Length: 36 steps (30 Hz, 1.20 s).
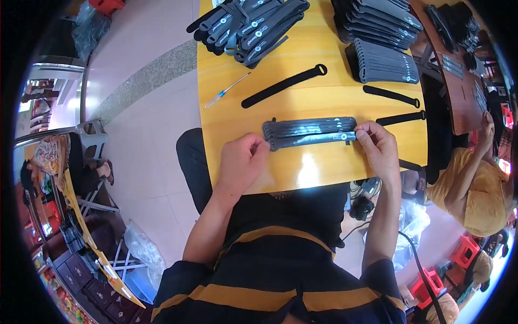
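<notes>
Your left hand [241,162] and right hand [377,144] pinch opposite ends of the strap stack [310,132], squaring it flat on the table [324,167], just below the loose strap [283,86].

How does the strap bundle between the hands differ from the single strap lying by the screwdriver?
The strap bundle is several straps stacked level, pinched by the left hand and right hand. The single strap lies alone, slanted and untouched. The bundle looks greyer, the single strap plain black. Both lie on the yellow table.
</notes>
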Each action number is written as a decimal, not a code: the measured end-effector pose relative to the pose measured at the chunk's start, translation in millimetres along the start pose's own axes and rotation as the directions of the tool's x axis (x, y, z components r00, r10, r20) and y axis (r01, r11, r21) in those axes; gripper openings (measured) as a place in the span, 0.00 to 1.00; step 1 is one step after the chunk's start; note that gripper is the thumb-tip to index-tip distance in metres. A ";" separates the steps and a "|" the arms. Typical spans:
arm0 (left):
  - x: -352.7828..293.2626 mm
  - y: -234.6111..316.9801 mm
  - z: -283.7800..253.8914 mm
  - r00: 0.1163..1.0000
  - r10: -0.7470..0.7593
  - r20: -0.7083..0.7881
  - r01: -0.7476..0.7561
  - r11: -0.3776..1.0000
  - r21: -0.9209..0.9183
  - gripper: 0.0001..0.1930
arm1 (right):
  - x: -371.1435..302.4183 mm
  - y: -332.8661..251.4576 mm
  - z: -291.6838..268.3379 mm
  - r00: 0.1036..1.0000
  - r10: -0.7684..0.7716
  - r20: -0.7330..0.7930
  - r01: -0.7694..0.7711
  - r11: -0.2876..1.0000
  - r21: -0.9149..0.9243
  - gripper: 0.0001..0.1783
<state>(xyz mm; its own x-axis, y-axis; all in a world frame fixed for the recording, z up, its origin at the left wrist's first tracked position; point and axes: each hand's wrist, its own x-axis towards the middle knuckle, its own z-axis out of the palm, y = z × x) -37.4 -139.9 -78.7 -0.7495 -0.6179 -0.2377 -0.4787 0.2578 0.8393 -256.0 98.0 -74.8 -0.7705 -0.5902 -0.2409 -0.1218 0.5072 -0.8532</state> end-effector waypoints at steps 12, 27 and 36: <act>1.9 0.1 0.8 1.000 0.023 -0.011 -0.023 0.999 0.022 0.08 | 2.9 2.9 2.7 1.000 -0.014 -0.005 0.014 1.000 -0.009 0.05; 1.8 3.1 -0.1 1.000 -0.015 0.006 0.014 0.998 0.055 0.08 | 4.5 9.5 6.0 0.999 -0.023 -0.023 0.023 0.999 0.024 0.03; 3.4 4.9 -0.1 1.000 -0.007 0.003 0.006 0.997 0.082 0.07 | 5.7 5.2 4.3 1.000 0.018 -0.016 -0.018 1.000 0.014 0.03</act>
<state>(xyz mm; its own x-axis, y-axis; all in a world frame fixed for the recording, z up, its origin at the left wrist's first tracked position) -42.3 -140.9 -75.3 -0.7476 -0.6175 -0.2446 -0.5193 0.3139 0.7948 -258.4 94.5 -82.6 -0.7826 -0.5707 -0.2488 -0.0993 0.5090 -0.8551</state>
